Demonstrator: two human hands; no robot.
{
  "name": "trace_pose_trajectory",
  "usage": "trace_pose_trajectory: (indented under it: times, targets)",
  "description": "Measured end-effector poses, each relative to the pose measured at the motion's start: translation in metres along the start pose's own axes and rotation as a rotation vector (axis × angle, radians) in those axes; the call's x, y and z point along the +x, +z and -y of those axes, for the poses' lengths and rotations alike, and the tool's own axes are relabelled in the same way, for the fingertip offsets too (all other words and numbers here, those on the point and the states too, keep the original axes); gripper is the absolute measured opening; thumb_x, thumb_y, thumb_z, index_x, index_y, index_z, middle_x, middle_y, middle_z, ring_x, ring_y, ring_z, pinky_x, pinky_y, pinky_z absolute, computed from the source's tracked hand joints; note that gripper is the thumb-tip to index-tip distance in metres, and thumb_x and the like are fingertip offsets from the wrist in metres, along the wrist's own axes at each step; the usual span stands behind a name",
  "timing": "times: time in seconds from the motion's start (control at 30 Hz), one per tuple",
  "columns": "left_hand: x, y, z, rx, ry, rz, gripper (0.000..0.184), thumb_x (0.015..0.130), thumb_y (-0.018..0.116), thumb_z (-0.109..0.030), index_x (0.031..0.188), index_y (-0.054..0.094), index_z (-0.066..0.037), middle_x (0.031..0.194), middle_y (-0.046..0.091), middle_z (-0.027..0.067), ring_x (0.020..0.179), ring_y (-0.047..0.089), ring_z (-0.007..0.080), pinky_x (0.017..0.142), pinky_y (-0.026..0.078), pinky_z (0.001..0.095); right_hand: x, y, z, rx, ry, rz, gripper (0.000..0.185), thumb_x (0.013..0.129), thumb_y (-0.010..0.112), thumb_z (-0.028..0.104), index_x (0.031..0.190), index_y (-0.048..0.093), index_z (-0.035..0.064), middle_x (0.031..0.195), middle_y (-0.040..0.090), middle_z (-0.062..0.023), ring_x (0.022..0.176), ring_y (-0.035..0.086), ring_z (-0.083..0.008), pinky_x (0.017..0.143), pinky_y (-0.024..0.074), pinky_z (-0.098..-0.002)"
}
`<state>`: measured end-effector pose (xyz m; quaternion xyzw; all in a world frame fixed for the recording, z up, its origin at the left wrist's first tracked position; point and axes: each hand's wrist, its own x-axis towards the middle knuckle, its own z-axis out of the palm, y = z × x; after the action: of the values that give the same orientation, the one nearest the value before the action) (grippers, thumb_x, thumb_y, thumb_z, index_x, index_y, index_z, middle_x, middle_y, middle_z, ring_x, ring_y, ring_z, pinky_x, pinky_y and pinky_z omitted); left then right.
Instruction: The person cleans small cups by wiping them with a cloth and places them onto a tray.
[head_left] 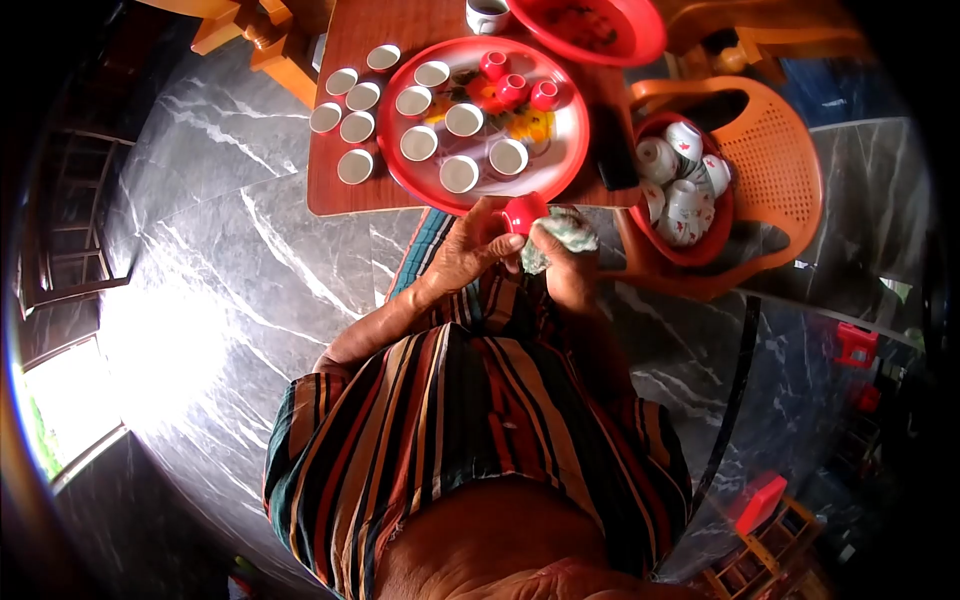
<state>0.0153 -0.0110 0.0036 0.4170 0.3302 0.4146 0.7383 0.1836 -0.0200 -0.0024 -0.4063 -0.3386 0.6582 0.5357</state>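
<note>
A red cup (522,212) is held at the table's front edge, just below the round tray. My left hand (468,252) has its fingers wrapped round the cup's left side. On the right, my right hand (567,268) grips a pale green and white cloth (560,238) close against the cup. The red-rimmed tray (573,150) has a flower pattern and holds several white-lined cups (464,120) and three small red cups (512,88). More white-lined cups (357,126) stand on the wooden table (335,195), left of the tray.
A red basin (640,45) and a white mug (487,15) are at the table's far side. A dark flat object (616,160) lies at its right edge. An orange chair (790,150) on the right bears a red basin (722,235) of floral white cups (688,212).
</note>
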Motion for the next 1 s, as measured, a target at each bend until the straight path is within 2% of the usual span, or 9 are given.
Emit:
trace_pose_trajectory:
  times: [0.2,0.33,0.4,0.47,0.5,0.67,0.77,0.87,1.0]
  targets:
    - [0.000,-0.013,-0.008,-0.276,-0.105,0.094,0.046,0.090,0.061,-0.026,0.124,0.045,0.001,0.092,0.060,0.0085,0.068,0.061,0.0161,0.064,0.052,0.0266,-0.010,0.007,-0.001,-0.224,-0.217,0.149,0.022,0.079,0.069,0.002,0.098,0.060,-0.0008,0.083,0.063,-0.0057,0.072,0.060,-0.0122,0.066,0.0490,-0.0258]
    - [-0.011,-0.008,-0.008,0.611,0.097,0.010,0.053,0.087,0.064,-0.022,0.129,0.041,0.001,0.104,0.060,0.0199,0.082,0.064,0.0204,0.069,0.053,0.0314,-0.005,-0.015,-0.008,-0.370,-0.082,0.085,0.022,0.079,0.067,0.003,0.098,0.059,-0.0023,0.084,0.061,-0.0063,0.073,0.059,-0.0120,0.068,0.0479,-0.0258]
    - [-0.010,-0.003,-0.006,0.999,0.493,0.000,0.059,0.082,0.067,-0.016,0.132,0.040,0.001,0.112,0.057,0.0245,0.094,0.062,0.0288,0.077,0.052,0.0370,-0.003,-0.012,-0.007,-0.205,-0.085,0.150,0.027,0.081,0.068,0.007,0.105,0.058,0.0000,0.092,0.063,-0.0072,0.082,0.062,-0.0165,0.072,0.0516,-0.0306]
    - [-0.008,-0.004,-0.002,1.221,0.602,0.014,0.061,0.080,0.067,-0.013,0.133,0.040,0.001,0.117,0.055,0.0242,0.100,0.060,0.0305,0.081,0.051,0.0383,-0.004,0.011,0.009,0.374,0.227,-0.036,0.024,0.083,0.064,0.006,0.105,0.059,0.0005,0.096,0.063,-0.0070,0.084,0.062,-0.0176,0.074,0.0524,-0.0331]
    - [-0.008,-0.004,-0.001,1.444,0.711,0.025,0.062,0.079,0.067,-0.011,0.133,0.039,0.001,0.123,0.053,0.0239,0.106,0.057,0.0321,0.085,0.050,0.0396,0.000,0.004,0.001,0.313,0.251,-0.111,0.022,0.085,0.061,0.007,0.105,0.058,0.0007,0.097,0.063,-0.0072,0.087,0.062,-0.0193,0.077,0.0528,-0.0348]
    - [-0.004,-0.002,-0.003,1.525,0.745,0.062,0.061,0.078,0.069,-0.012,0.131,0.041,0.002,0.126,0.049,0.0220,0.111,0.053,0.0341,0.089,0.047,0.0390,0.015,-0.012,-0.013,0.585,0.334,-0.047,0.021,0.085,0.062,0.011,0.104,0.058,0.0012,0.098,0.063,-0.0083,0.089,0.062,-0.0201,0.078,0.0526,-0.0353]
    - [0.001,0.003,0.004,0.427,0.251,-0.154,0.054,0.081,0.071,-0.020,0.122,0.044,0.002,0.109,0.055,0.0171,0.089,0.062,0.0247,0.077,0.051,0.0355,0.013,-0.017,-0.012,0.493,0.140,-0.018,0.024,0.085,0.063,0.014,0.103,0.058,-0.0009,0.093,0.064,-0.0103,0.078,0.064,-0.0192,0.068,0.0537,-0.0335]
    - [0.007,-0.012,0.001,-0.291,-0.131,0.071,0.044,0.090,0.060,-0.030,0.119,0.048,0.002,0.101,0.059,0.0136,0.084,0.063,0.0219,0.072,0.053,0.0325,0.000,-0.006,0.011,0.085,-0.006,0.062,0.023,0.084,0.064,0.012,0.101,0.058,-0.0024,0.087,0.064,-0.0108,0.071,0.064,-0.0183,0.065,0.0534,-0.0316]
    - [0.010,-0.008,-0.005,-0.444,-0.192,0.083,0.042,0.093,0.055,-0.032,0.118,0.050,0.001,0.098,0.061,0.0121,0.083,0.062,0.0210,0.071,0.053,0.0324,-0.007,0.000,0.010,-0.378,-0.239,0.116,0.019,0.079,0.067,-0.001,0.096,0.059,-0.0018,0.090,0.062,-0.0073,0.078,0.061,-0.0146,0.071,0.0492,-0.0274]
